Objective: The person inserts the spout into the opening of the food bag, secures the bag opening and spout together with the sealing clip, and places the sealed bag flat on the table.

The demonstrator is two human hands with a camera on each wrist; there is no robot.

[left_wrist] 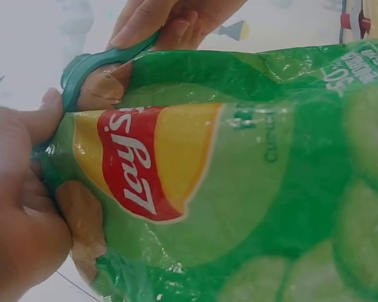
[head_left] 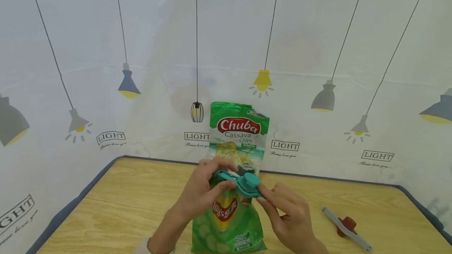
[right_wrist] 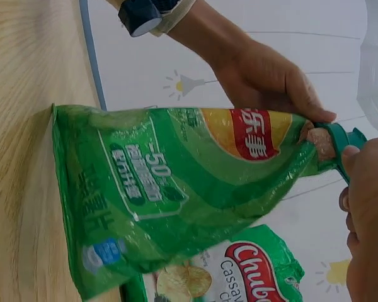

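A green Lay's chip bag stands upright on the table, its top drawn narrow. Across that top lies a teal bag clip with a round cap. My left hand grips the clip's left end together with the bag top, thumb in front and fingers behind. At the other end, my right hand pinches the clip between thumb and fingers. In the right wrist view the clip sits at the bag's creased upper end. Behind it stands a Chuba cassava chips bag, its lower part hidden.
On the wooden table, right of my right hand, lies a grey bag clip with a dark red cap. A white curtain printed with hanging lamps surrounds the table's back and sides.
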